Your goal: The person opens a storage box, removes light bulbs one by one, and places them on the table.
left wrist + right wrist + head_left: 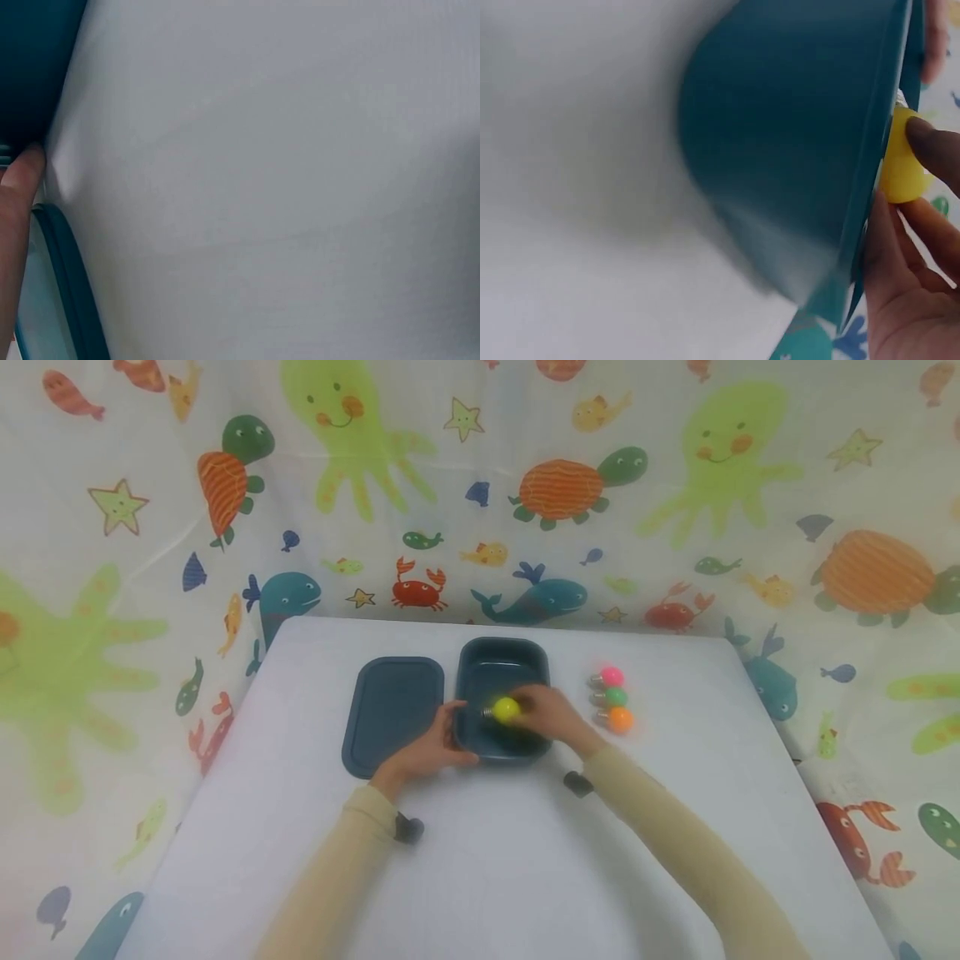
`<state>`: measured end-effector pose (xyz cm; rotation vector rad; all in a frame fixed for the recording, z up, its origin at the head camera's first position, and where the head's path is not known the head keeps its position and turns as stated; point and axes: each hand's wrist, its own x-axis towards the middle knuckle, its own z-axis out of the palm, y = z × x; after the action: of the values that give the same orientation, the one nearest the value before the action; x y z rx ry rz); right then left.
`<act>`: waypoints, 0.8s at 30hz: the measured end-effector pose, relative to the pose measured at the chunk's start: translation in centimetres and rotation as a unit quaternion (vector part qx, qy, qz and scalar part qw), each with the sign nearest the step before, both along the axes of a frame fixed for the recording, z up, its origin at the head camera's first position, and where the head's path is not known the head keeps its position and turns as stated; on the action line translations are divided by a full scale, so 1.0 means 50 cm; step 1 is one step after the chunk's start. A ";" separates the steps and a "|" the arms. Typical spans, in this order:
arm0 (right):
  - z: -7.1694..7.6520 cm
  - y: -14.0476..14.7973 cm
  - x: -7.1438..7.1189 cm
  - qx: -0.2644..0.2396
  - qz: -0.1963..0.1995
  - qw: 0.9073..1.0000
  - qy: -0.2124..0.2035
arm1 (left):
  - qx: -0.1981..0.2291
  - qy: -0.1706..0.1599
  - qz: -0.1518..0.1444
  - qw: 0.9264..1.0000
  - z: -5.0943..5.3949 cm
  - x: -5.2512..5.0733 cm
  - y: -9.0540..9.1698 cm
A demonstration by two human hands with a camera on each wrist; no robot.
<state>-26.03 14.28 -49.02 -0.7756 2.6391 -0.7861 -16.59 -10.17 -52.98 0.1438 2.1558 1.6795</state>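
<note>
A yellow light bulb [506, 710] with a metal screw base is pinched in my right hand [551, 714], over the dark teal container [502, 757]. In the right wrist view, thumb and fingers hold the yellow bulb [902, 161] beside the container's rim [889, 112]. My left hand [427, 747] grips the container at its left front side, the thumb along the front wall. Only part of that hand [16, 202] shows in the left wrist view, its thumb against the container [34, 67].
A matching flat lid [397, 710] lies left of the container. To the right, a pink bulb [612, 677], a green bulb [617, 697] and an orange bulb [620, 720] lie in a column on the white table [495, 877]. A patterned curtain [450, 485] hangs behind.
</note>
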 end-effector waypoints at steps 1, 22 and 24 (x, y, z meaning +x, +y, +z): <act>0.001 0.008 0.000 -0.007 -0.010 1.000 -0.005 | 0.000 0.000 -0.001 1.000 -0.001 0.000 0.000; 0.000 0.200 0.014 -0.189 -0.050 0.980 0.018 | -0.023 0.001 -0.003 1.000 0.001 0.002 -0.003; -0.001 0.226 0.018 -0.179 -0.058 0.982 0.028 | -0.022 0.001 -0.003 1.000 0.003 0.003 -0.002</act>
<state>-25.15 25.59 -49.05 -0.7408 2.6452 -1.3142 -16.47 -10.27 -52.84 0.1396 2.1898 1.6269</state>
